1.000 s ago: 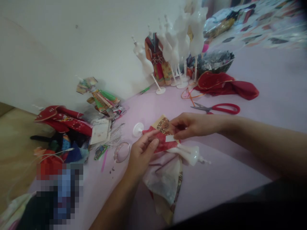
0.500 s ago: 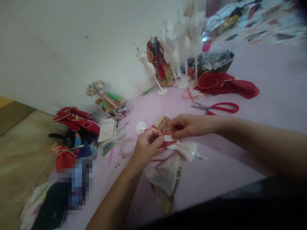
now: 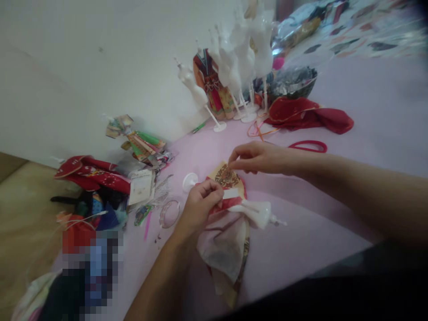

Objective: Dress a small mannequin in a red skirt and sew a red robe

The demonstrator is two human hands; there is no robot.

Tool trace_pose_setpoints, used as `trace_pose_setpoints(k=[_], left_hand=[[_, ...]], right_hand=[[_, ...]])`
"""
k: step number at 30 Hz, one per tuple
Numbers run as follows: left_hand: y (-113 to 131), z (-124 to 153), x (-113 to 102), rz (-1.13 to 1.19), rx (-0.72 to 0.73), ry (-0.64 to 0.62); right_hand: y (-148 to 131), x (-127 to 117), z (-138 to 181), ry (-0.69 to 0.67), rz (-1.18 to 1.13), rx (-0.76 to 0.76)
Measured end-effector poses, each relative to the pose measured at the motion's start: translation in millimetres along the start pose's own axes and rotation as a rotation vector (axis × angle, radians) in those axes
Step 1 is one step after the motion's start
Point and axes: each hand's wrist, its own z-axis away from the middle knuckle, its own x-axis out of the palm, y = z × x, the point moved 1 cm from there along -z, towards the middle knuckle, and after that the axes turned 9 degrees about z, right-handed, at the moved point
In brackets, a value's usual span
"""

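A small white doll mannequin [image 3: 259,211] lies on its side on the pink table [image 3: 351,191], with its round stand base [image 3: 190,181] pointing left. A red and cream doll garment [image 3: 230,180] with a patterned panel is draped over it, and pale fabric [image 3: 224,249] trails toward me. My left hand [image 3: 200,206] is closed, pinching the red edge of the garment. My right hand [image 3: 259,157] hovers just above the patterned panel, fingertips pinched together; what they hold is too small to make out.
Red-handled scissors [image 3: 309,146] lie behind my right wrist. A row of white mannequins [image 3: 247,62], one dressed [image 3: 210,84], stands at the back by red cloth [image 3: 310,116]. A heap of doll clothes [image 3: 93,178] and a clear bracelet [image 3: 169,213] lie to the left.
My right hand has lifted off the garment and moved up and back a little, fingers still pinched. My left hand keeps its grip on the red edge.
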Motion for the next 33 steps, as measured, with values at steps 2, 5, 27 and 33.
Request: trace_pose_setpoints(k=[2,5,27,33], left_hand=[[-2,-1,-1,0.025,-0.091,-0.051],[-1,-1,-2,0.004,-0.154,-0.072],[2,-9,2,-0.131,-0.172,-0.024],[0,-8,2,-0.220,-0.120,0.015]], right_hand=[[2,-4,-1,0.060,0.000,0.062],[1,-3,-2,0.049,0.028,0.064],[4,6,-1,-0.008,0.243,-0.080],[-2,11,3,-0.106,0.245,-0.093]])
